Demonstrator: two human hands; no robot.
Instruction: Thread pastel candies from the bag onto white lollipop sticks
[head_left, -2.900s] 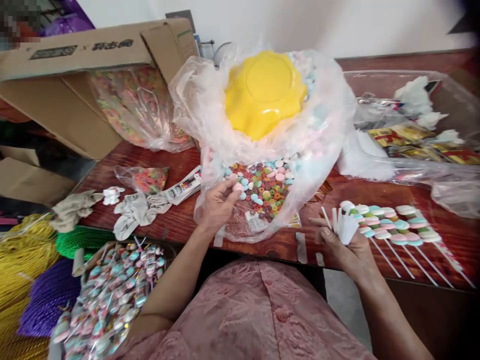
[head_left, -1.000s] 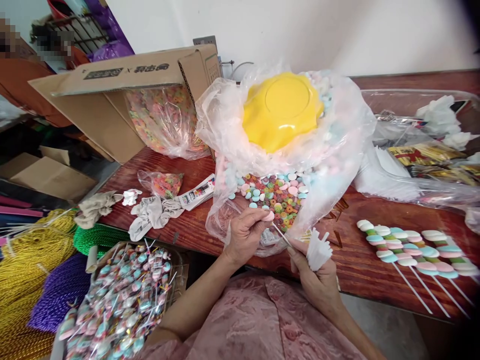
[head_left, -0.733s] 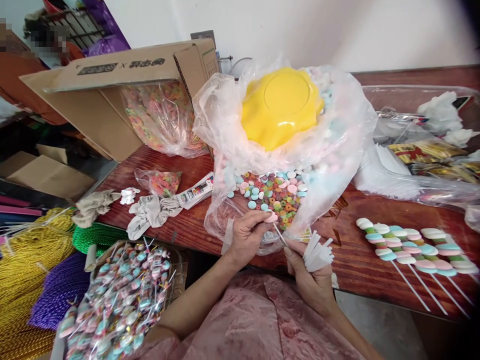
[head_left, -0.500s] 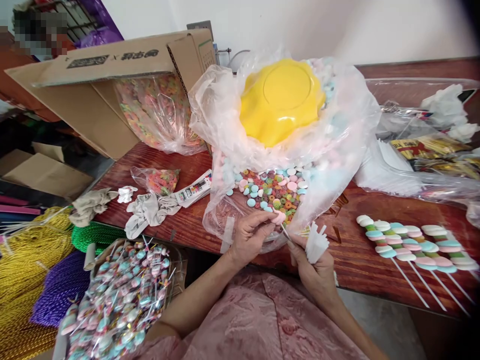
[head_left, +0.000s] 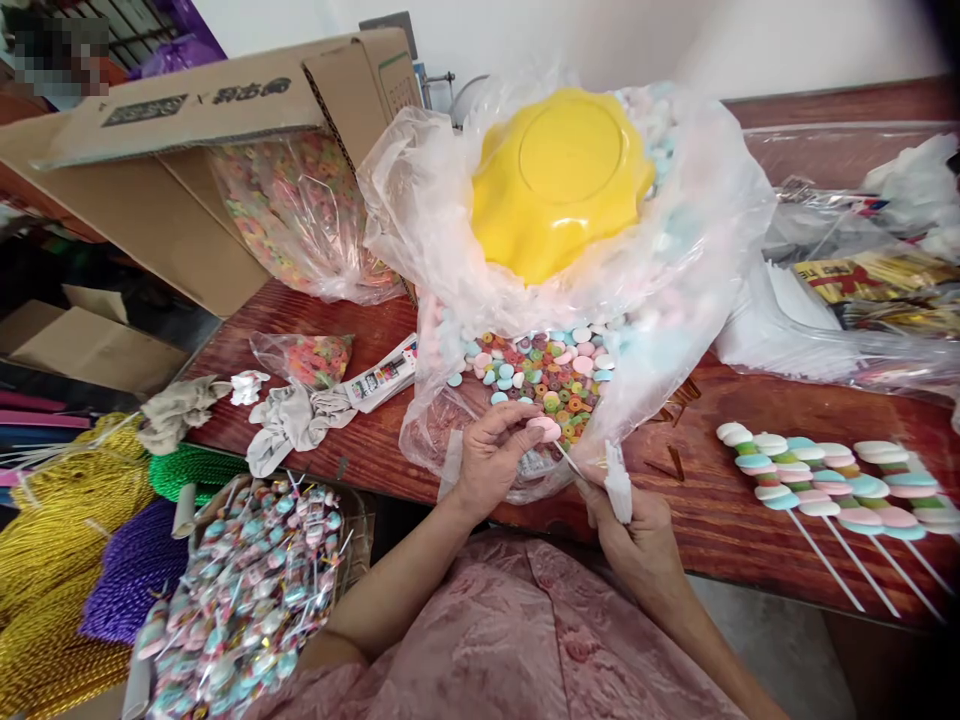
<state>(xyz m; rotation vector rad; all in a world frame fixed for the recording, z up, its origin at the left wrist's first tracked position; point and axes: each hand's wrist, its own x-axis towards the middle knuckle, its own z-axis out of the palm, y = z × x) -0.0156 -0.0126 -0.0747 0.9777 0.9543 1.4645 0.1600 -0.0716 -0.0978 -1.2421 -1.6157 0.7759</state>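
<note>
Between the fingertips of my left hand (head_left: 491,455) is a pink and white marshmallow (head_left: 545,430). My right hand (head_left: 634,530) grips a thin white stick (head_left: 568,458), whose far end meets the marshmallow. A bundle of white sticks (head_left: 618,485) also juts up from the right hand. Just beyond both hands, pastel marshmallows and ring-shaped gummies (head_left: 574,405) lie loose in front of a large clear plastic bag (head_left: 697,250). On the right, several sticks threaded with marshmallows and gummies (head_left: 817,478) lie in a row.
An upside-down yellow bowl (head_left: 562,180) rests on the bag. An open cardboard box (head_left: 360,95) with bagged gummies (head_left: 292,220) stands at the back left. Wrapped candy sticks (head_left: 247,590) fill a container at lower left, beside coiled gold rope (head_left: 45,570). White sticks (head_left: 795,310) lie in a bag at right.
The marshmallow now shows more fully at my left fingertips, with the stick against it. The bundle in my right hand has tilted. The whole view has shifted slightly.
</note>
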